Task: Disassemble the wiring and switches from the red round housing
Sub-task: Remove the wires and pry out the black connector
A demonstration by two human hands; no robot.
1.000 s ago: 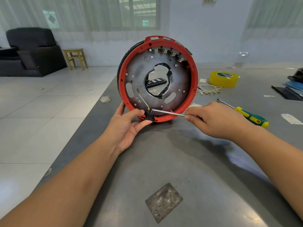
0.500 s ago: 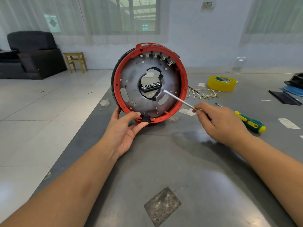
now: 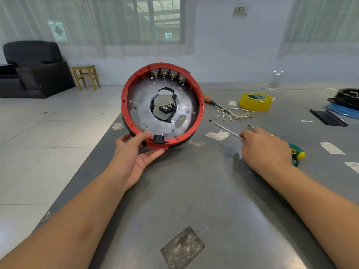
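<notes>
From the head camera, the red housing (image 3: 124,105) stands tilted on its lower edge on the grey table (image 3: 194,191), open side toward the viewer, showing a silver plate (image 3: 143,105) with a central hole. Four switches (image 3: 168,74) sit in a row inside the top of the rim, and a black connector (image 3: 159,139) is seated in the bottom of the rim. The left hand (image 3: 136,152) grips the housing's lower edge, thumb on the rim just left of the connector, fingers curled underneath. The right hand (image 3: 266,150), to the right of the housing and apart from it, holds a screwdriver (image 3: 225,129) whose metal shaft points left toward the housing; its green-and-yellow handle end pokes out behind the hand. Farther back lie loose wires (image 3: 236,114), a yellow tape roll (image 3: 255,101) and a second, wooden-handled screwdriver (image 3: 208,99).
</notes>
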